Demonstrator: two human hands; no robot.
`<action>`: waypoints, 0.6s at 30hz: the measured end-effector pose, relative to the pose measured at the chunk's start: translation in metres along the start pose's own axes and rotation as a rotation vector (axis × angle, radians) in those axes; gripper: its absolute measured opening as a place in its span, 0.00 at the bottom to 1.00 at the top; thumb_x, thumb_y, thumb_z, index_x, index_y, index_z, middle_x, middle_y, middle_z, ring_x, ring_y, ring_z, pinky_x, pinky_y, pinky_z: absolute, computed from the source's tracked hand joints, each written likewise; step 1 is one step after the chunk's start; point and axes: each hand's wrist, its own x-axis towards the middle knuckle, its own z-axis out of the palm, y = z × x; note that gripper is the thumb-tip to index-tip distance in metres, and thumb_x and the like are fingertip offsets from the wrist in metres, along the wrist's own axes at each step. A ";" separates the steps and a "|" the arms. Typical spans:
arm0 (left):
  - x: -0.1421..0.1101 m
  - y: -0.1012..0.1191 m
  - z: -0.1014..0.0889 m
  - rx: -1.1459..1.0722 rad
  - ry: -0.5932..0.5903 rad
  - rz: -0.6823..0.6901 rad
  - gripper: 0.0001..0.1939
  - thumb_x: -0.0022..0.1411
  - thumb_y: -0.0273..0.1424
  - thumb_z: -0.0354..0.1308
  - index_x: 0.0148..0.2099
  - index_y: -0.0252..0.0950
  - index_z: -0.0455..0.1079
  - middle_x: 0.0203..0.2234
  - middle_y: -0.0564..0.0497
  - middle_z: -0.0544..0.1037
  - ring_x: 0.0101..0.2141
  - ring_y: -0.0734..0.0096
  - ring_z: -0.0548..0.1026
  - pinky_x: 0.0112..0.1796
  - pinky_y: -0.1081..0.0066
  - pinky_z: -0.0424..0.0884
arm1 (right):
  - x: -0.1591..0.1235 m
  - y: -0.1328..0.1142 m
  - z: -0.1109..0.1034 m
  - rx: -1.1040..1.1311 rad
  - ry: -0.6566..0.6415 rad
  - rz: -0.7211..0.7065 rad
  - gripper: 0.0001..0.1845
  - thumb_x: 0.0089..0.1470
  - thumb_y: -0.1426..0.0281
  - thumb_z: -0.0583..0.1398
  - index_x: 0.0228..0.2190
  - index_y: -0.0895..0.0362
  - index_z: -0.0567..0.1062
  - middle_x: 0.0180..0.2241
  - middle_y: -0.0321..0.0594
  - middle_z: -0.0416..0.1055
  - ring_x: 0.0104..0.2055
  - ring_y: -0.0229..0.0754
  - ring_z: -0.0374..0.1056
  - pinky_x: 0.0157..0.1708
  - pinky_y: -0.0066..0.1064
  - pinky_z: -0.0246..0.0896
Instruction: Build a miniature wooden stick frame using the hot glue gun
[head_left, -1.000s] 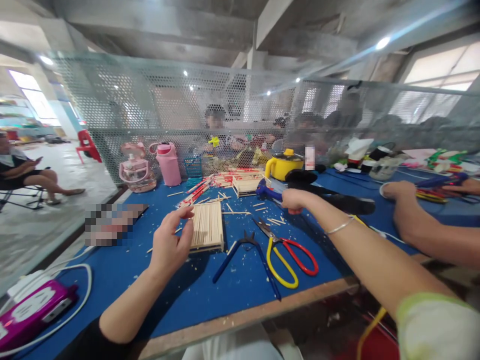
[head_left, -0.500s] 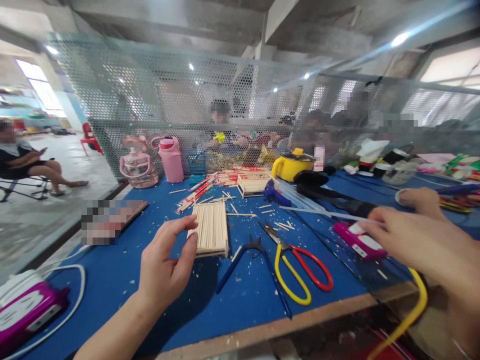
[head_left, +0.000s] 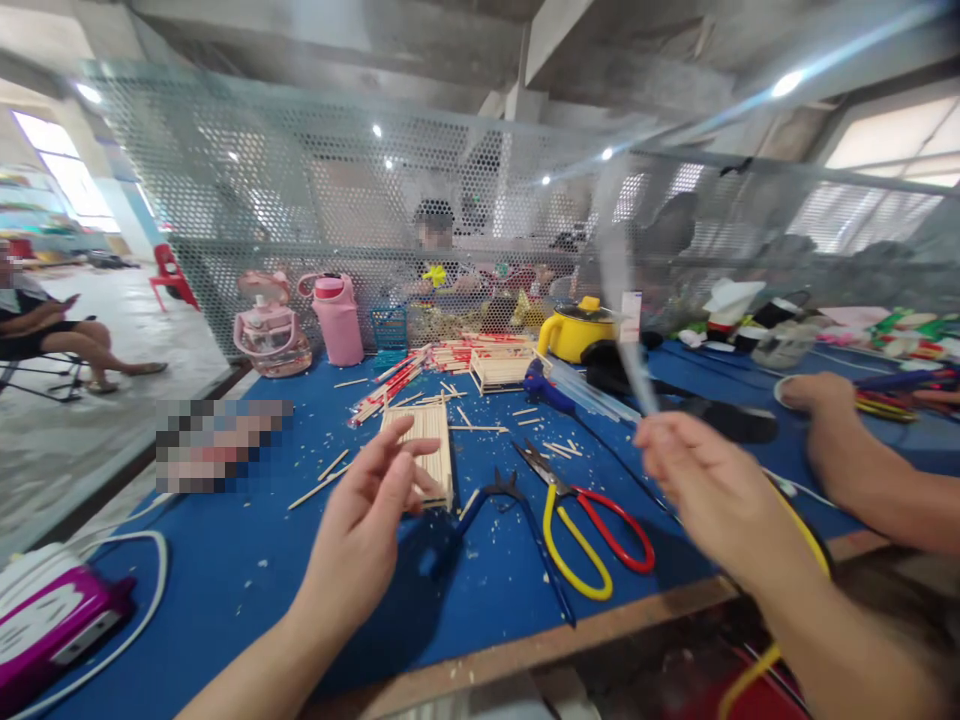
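Observation:
A long translucent glue stick [head_left: 637,360], blurred by motion, stands up almost vertically from my right hand [head_left: 697,490], whose fingers are closed around its lower end. My left hand [head_left: 367,510] has its fingers apart and holds nothing. It hovers over the left front of a small panel of pale wooden sticks [head_left: 426,432]; whether it touches the panel I cannot tell. Scissors [head_left: 559,490] with one yellow and one red handle lie between my hands, beside blue-handled pliers [head_left: 506,488]. Behind them rests a blue glue gun [head_left: 547,388] next to more clear glue sticks [head_left: 600,393].
Loose sticks with red wrapping [head_left: 457,358] and a second stick frame [head_left: 502,370] lie farther back. A pink bottle [head_left: 339,325], a yellow pot [head_left: 577,330] and a perforated screen [head_left: 337,200] stand behind. Another person's hand [head_left: 817,400] rests on the table at right.
My right hand has moved left and swung the glue stick from lying flat to upright. My left hand has shifted right over the panel. The purple box at right is hidden from view.

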 end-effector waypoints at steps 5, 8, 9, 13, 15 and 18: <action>-0.026 0.032 0.037 -0.606 -0.189 -0.399 0.18 0.64 0.45 0.52 0.48 0.38 0.65 0.32 0.50 0.75 0.13 0.88 0.59 0.14 0.83 0.52 | -0.038 -0.068 0.028 -0.015 -0.598 -0.121 0.16 0.64 0.62 0.45 0.28 0.53 0.65 0.24 0.33 0.68 0.26 0.37 0.64 0.26 0.29 0.53; -0.030 0.036 0.021 -0.771 -0.078 -0.430 0.13 0.66 0.39 0.50 0.33 0.35 0.62 0.19 0.59 0.65 0.12 0.88 0.55 0.13 0.84 0.50 | -0.056 -0.057 0.015 -0.149 -0.682 -0.182 0.16 0.64 0.64 0.44 0.28 0.53 0.65 0.24 0.34 0.69 0.27 0.38 0.65 0.26 0.29 0.52; -0.029 0.035 0.011 -0.799 -0.008 -0.430 0.13 0.67 0.38 0.48 0.32 0.35 0.61 0.19 0.60 0.64 0.11 0.88 0.56 0.13 0.84 0.50 | -0.060 -0.045 0.007 -0.195 -0.693 -0.171 0.17 0.64 0.63 0.44 0.27 0.53 0.66 0.24 0.35 0.70 0.27 0.39 0.67 0.26 0.30 0.53; -0.024 0.028 -0.022 -0.842 0.233 -0.277 0.17 0.70 0.36 0.40 0.31 0.36 0.59 0.19 0.59 0.66 0.10 0.87 0.55 0.12 0.84 0.49 | -0.069 0.013 -0.026 -0.306 -0.518 -0.053 0.12 0.58 0.63 0.50 0.35 0.51 0.73 0.35 0.40 0.77 0.36 0.47 0.73 0.33 0.35 0.65; -0.028 0.026 -0.020 -0.794 0.216 -0.297 0.16 0.70 0.36 0.40 0.32 0.35 0.61 0.22 0.55 0.72 0.10 0.87 0.55 0.11 0.84 0.49 | -0.071 0.022 -0.031 -0.299 -0.319 -0.025 0.20 0.55 0.58 0.55 0.48 0.50 0.69 0.48 0.43 0.73 0.43 0.50 0.72 0.36 0.37 0.68; -0.042 0.023 0.006 -0.734 0.125 -0.330 0.16 0.69 0.39 0.41 0.38 0.35 0.65 0.32 0.47 0.79 0.11 0.88 0.56 0.12 0.84 0.51 | -0.075 -0.004 -0.022 -0.201 -0.205 -0.116 0.24 0.56 0.56 0.55 0.52 0.50 0.66 0.53 0.45 0.68 0.50 0.49 0.69 0.41 0.36 0.68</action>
